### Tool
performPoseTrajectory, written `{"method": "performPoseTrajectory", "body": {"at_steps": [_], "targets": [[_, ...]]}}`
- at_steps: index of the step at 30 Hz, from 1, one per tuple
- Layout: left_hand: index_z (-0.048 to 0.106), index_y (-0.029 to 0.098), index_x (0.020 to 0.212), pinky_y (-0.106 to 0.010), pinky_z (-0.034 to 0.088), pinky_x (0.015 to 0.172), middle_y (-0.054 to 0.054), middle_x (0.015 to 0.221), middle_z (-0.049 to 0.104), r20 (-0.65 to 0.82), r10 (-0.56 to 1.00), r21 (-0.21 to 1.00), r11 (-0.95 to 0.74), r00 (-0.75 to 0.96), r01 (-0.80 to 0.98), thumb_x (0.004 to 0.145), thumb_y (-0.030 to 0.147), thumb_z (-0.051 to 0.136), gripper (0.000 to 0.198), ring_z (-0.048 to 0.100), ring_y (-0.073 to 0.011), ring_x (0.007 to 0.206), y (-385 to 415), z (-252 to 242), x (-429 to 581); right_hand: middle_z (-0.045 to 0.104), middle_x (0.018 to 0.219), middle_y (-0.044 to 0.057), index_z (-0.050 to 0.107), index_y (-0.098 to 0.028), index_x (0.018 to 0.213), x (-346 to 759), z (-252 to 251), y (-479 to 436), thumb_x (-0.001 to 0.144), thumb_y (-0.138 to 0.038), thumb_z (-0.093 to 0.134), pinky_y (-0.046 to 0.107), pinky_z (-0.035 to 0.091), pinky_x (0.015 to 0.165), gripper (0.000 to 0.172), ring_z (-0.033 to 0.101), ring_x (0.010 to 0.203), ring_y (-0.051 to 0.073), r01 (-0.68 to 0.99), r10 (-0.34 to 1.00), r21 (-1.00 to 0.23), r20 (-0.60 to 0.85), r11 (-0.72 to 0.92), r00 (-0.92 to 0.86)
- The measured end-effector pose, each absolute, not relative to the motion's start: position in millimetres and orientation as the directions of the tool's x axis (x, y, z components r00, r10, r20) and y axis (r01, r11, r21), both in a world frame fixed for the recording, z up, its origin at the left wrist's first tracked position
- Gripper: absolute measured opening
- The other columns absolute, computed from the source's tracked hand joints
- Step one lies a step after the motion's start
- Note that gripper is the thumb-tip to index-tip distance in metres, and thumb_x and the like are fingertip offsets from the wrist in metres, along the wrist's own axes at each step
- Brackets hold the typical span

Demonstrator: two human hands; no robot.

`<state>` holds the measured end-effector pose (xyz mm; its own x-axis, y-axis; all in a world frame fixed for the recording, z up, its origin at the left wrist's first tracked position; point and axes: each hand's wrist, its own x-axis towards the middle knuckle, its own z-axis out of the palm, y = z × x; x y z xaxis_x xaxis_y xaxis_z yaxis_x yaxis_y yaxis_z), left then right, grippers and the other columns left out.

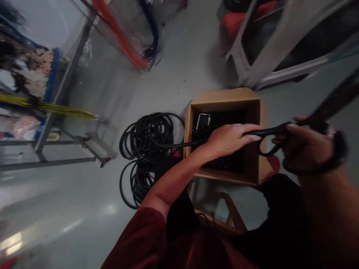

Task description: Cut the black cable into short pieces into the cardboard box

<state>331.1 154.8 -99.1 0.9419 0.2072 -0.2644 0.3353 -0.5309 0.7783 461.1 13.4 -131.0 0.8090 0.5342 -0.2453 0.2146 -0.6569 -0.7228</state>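
Note:
My left hand (228, 140) is closed around a black cable (255, 132), above an open cardboard box (224, 98). From this hand the cable runs left to a loose coil of black cable (151, 130) on the floor. On the right, my right hand (307, 145) grips the same cable, its fingers partly blurred. A small black loop (267, 152) hangs by its fingertips; I cannot make out what it belongs to. A dark, thick strand (338, 99) stretches from this hand to the upper right. Inside the box lie many small black pieces (224, 164) and a phone-like object (203, 122).
A metal rack (67, 80) with blue bins and yellow wires (61, 109) stands at left. Orange (123, 37) and dark blue wire bundles (151, 26) hang at the top. A light plastic stool (269, 56) is at upper right. Below the box is a wooden frame (232, 213).

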Motion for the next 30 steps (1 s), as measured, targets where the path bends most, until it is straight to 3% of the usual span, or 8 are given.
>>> {"method": "performPoseTrajectory", "body": {"at_steps": [1,3,7,12,15,18,22,30], "targets": [[0.059,0.025,0.123,-0.03,0.041,0.1,0.0,0.126,0.062,-0.272,0.221,0.756,-0.553,0.937,0.35,0.093,0.037,0.042,0.036,0.056,-0.0183,0.117,158,-97,331,0.055,0.062,0.0,0.053,-0.019,0.11,458,-130,16,0.084,-0.025,0.049,0.03,0.04,0.048,0.027,0.053,0.049,0.011,-0.033,0.474,-0.878,-0.288,-0.477,0.832],[0.061,0.023,0.119,-0.032,0.042,0.099,-0.002,0.121,0.065,-0.273,0.242,0.72,-0.59,0.931,0.365,0.093,0.034,0.042,0.034,0.058,-0.019,0.112,164,-96,331,0.051,0.059,-0.006,0.051,-0.022,0.101,452,-129,20,0.071,-0.022,0.061,0.028,0.043,0.049,0.031,0.052,0.049,0.011,-0.271,0.486,-0.944,-0.329,-0.188,0.809],[0.062,0.018,0.114,-0.034,0.043,0.095,-0.006,0.116,0.066,-0.287,0.241,0.709,-0.597,0.927,0.375,0.091,0.026,0.042,0.031,0.059,-0.0197,0.107,169,-96,331,0.053,0.06,-0.007,0.05,-0.022,0.096,443,-123,23,0.07,-0.026,0.065,0.026,0.045,0.048,0.03,0.053,0.049,0.011,-0.251,0.481,-0.948,-0.315,-0.193,0.818],[0.057,0.017,0.124,-0.031,0.046,0.089,-0.006,0.111,0.067,-0.347,0.136,0.772,-0.52,0.928,0.365,0.089,0.023,0.042,0.039,0.062,-0.0168,0.095,177,-97,329,0.054,0.062,-0.007,0.044,-0.023,0.097,441,-118,29,0.069,-0.028,0.06,0.026,0.047,0.051,0.033,0.054,0.051,0.011,-0.435,0.499,-0.895,-0.423,-0.099,0.757],[0.058,0.016,0.125,-0.028,0.047,0.083,-0.006,0.105,0.069,-0.347,0.25,0.788,-0.446,0.904,0.425,0.088,0.026,0.043,0.041,0.062,-0.015,0.086,188,-95,329,0.06,0.072,-0.004,0.043,-0.024,0.1,445,-126,30,0.068,-0.028,0.06,0.026,0.048,0.055,0.037,0.056,0.057,0.011,-0.497,0.504,-0.864,-0.463,-0.075,0.729],[0.062,0.015,0.12,-0.028,0.046,0.08,-0.005,0.093,0.07,-0.321,0.409,0.773,-0.408,0.854,0.486,0.088,0.034,0.046,0.041,0.061,-0.0152,0.082,199,-91,329,0.061,0.081,-0.002,0.044,-0.024,0.103,447,-136,28,0.071,-0.032,0.062,0.03,0.05,0.065,0.038,0.059,0.066,0.013,-0.44,0.541,-0.888,-0.438,-0.136,0.718],[0.065,0.015,0.117,-0.027,0.045,0.081,-0.004,0.089,0.071,-0.266,0.52,0.752,-0.414,0.812,0.512,0.088,0.036,0.047,0.041,0.061,-0.0155,0.083,209,-89,327,0.061,0.093,0.003,0.048,-0.023,0.107,440,-140,24,0.078,-0.041,0.059,0.035,0.048,0.077,0.036,0.06,0.081,0.017,-0.192,0.655,-0.917,-0.386,-0.35,0.65],[0.063,0.014,0.12,-0.025,0.045,0.072,-0.004,0.085,0.07,-0.27,0.537,0.757,-0.395,0.799,0.521,0.088,0.037,0.046,0.043,0.059,-0.0139,0.074,216,-93,324,0.062,0.096,0.008,0.049,-0.019,0.109,423,-125,21,0.083,-0.047,0.053,0.035,0.046,0.074,0.039,0.058,0.083,0.02,0.052,0.799,-0.885,-0.389,-0.462,0.459]]}}
